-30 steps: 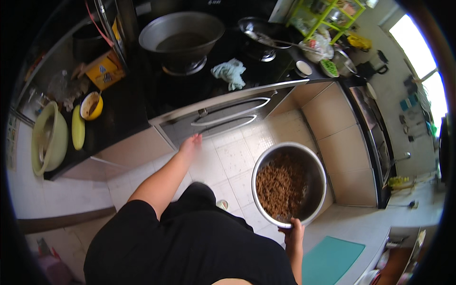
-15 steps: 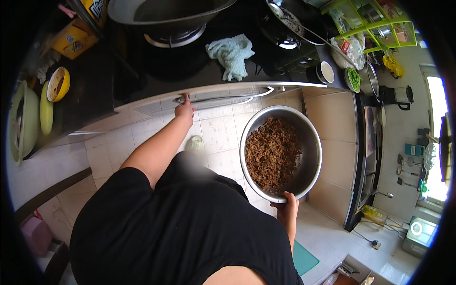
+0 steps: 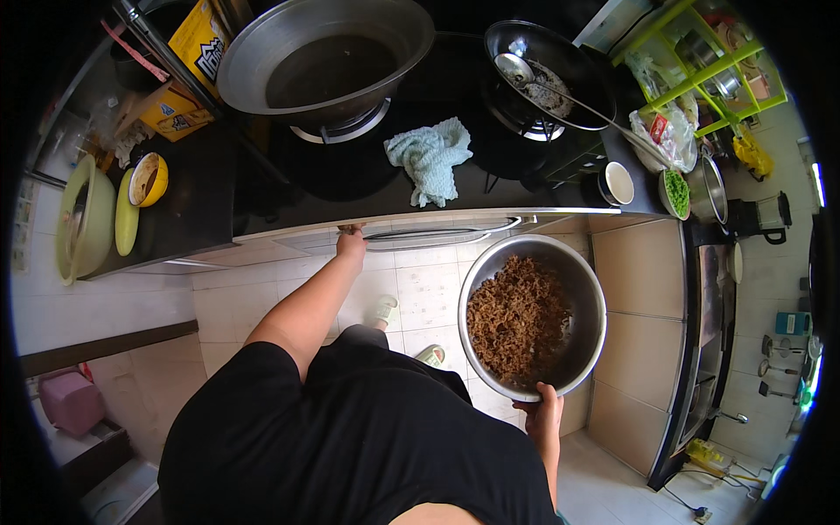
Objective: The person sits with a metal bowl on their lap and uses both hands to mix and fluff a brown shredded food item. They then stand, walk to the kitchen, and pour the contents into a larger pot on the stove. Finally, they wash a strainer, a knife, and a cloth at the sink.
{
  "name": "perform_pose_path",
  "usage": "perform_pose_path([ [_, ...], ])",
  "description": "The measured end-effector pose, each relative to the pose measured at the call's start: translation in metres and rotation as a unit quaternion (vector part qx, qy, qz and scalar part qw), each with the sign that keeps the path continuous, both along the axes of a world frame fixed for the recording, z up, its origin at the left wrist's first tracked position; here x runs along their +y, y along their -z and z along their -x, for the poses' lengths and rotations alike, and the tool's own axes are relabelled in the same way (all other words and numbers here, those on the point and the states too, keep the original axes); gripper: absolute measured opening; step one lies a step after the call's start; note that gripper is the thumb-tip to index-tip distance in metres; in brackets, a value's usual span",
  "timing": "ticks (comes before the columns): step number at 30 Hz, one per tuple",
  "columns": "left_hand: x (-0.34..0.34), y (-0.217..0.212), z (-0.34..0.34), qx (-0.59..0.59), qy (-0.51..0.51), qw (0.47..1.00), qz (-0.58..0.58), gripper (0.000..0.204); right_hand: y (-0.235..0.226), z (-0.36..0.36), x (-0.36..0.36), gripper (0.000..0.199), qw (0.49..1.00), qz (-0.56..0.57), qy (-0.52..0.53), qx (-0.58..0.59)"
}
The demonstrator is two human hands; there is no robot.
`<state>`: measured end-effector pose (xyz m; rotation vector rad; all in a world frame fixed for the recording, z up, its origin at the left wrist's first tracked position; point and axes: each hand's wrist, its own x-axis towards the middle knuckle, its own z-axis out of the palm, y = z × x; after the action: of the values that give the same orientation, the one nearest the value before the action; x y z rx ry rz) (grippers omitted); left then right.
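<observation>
My right hand [image 3: 544, 411] grips the near rim of a large steel basin [image 3: 588, 337], fingers underneath and thumb on top. Loose brown shredded food [image 3: 518, 319] lies in the basin, mostly toward its left side. My left arm reaches forward, and my left hand [image 3: 352, 238] is closed at the cabinet front just below the counter edge. It sits at the left end of a metal handle [image 3: 429, 234]; the counter edge and the hand itself partly hide the fingers.
On the black stove stand a wide grey pan [image 3: 249, 83] and a black wok [image 3: 595, 109] with a ladle [image 3: 514, 68]. Between them lies a pale cloth [image 3: 430, 162]. A white cup [image 3: 618, 184] and a bowl of chopped greens [image 3: 675, 192] stand near the right counter edge.
The view has shifted, showing more of the stove and both slippers. My left hand is now closer under the counter edge. The basin stays in my right hand.
</observation>
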<state>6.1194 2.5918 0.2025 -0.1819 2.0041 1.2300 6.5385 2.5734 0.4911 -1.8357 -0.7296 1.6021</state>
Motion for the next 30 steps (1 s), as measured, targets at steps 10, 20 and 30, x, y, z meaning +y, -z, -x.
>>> perform_pose_path([
  [10,-0.005,-0.049,-0.002,-0.171,-0.041,0.984,-0.027,0.043,0.022,-0.026,0.008,0.045,0.999,0.016,-0.016,0.031],
  [20,-0.006,-0.027,0.019,-0.212,-0.102,0.971,-0.041,0.041,0.05,-0.036,0.012,0.046,0.998,0.041,0.007,0.054],
  [30,-0.001,-0.039,0.026,-0.25,-0.072,0.966,-0.011,0.037,0.087,-0.055,0.01,0.04,0.995,0.077,0.025,0.066],
])
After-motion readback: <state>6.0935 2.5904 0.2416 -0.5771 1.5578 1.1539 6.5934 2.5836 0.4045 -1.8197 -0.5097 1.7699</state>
